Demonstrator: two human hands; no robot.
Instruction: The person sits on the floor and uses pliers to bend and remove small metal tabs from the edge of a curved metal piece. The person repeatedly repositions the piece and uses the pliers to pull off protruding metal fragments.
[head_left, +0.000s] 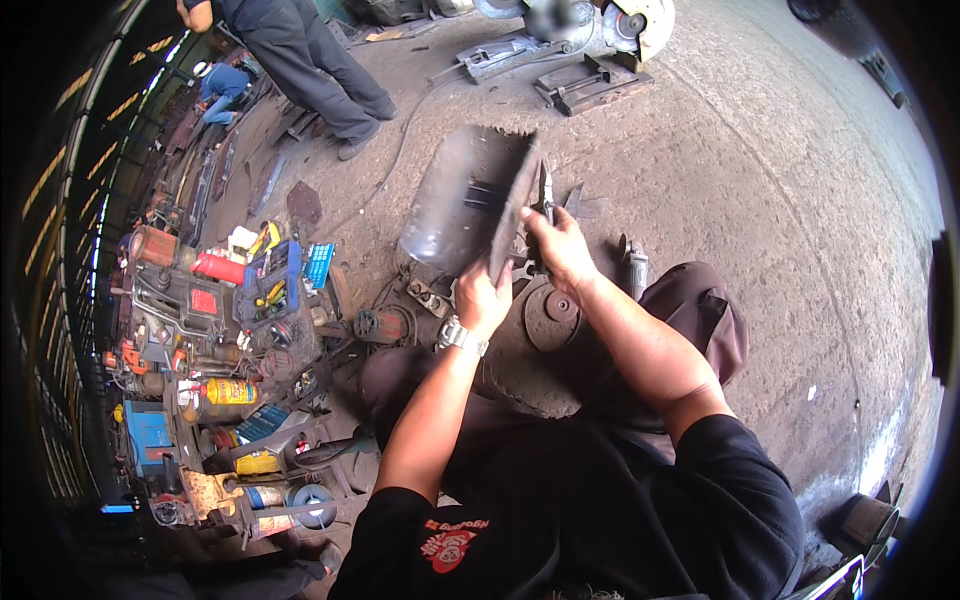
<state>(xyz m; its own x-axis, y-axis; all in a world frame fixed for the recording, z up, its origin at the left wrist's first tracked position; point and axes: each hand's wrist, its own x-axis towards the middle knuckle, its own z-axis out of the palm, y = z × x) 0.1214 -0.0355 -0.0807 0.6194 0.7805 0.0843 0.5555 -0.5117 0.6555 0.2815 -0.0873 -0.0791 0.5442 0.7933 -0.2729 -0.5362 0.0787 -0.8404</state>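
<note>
A curved grey sheet-metal piece [436, 205] with a ragged edge is raised above the floor in front of me. My left hand [484, 300] is closed on its near edge, a watch on the wrist. Beside the sheet's right edge, my right hand [560, 248] is closed around a pliers-like hand tool [546, 188] with narrow metal jaws pointing away from me; its exact kind is unclear. Below the hands lies a round metal disc [541, 325]. An angle grinder [634, 268] rests by my right knee. Another power tool with an orange-brown disc [385, 325] sits left of my left hand.
Tools, bottles and a blue open toolbox [270, 285] crowd the left side. A cut-off saw [600, 30] stands at the far side. A person in dark trousers [310, 75] stands far left; another in blue [222, 88] crouches beyond. A cable [405, 145] crosses the floor.
</note>
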